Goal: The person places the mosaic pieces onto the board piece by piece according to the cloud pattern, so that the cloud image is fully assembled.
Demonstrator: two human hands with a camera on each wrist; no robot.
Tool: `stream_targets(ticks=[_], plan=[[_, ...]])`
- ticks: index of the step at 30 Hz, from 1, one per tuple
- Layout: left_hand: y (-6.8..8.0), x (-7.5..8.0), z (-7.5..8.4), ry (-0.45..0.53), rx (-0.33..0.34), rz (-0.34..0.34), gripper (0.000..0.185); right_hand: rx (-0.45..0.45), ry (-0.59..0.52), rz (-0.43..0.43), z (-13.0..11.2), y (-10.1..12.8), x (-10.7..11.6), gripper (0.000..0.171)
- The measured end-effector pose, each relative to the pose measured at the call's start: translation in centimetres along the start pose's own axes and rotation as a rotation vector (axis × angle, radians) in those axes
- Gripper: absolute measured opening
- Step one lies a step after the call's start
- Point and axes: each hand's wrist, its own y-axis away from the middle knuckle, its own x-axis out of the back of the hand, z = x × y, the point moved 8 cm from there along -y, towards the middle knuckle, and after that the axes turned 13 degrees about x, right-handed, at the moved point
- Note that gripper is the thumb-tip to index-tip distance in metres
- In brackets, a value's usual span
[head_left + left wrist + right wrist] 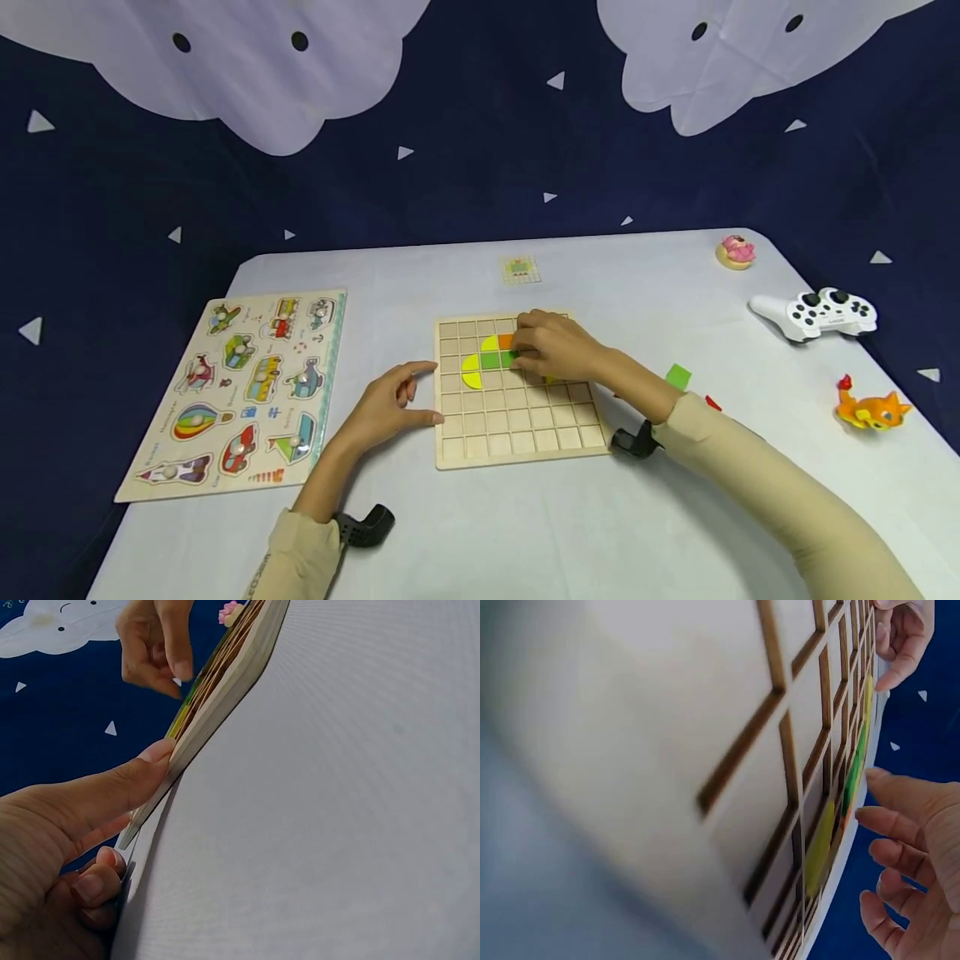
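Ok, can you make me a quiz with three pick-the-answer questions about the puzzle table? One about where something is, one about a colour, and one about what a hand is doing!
1. Where is the white game controller?
A. On the table's right side
B. On the grid board
C. On the picture puzzle

2. What colour is the loose square lying right of the grid board?
A. Blue
B. Green
C. White

3. What is the left hand doing?
A. Holding the controller
B. Lifted high
C. Touching the board's left edge

Answers: 1 A, it lies near the right edge. 2 B, it is bright green. 3 C, its thumb meets the rim.
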Motion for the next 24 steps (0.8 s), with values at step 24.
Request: stream_targets(ticks=[24], plan=[[0.1, 0.0, 0.2, -0.013, -0.025, 0.003, 0.075, -0.267, 0.056, 0.013, 4.7, 12.3, 3.4, 0.031]])
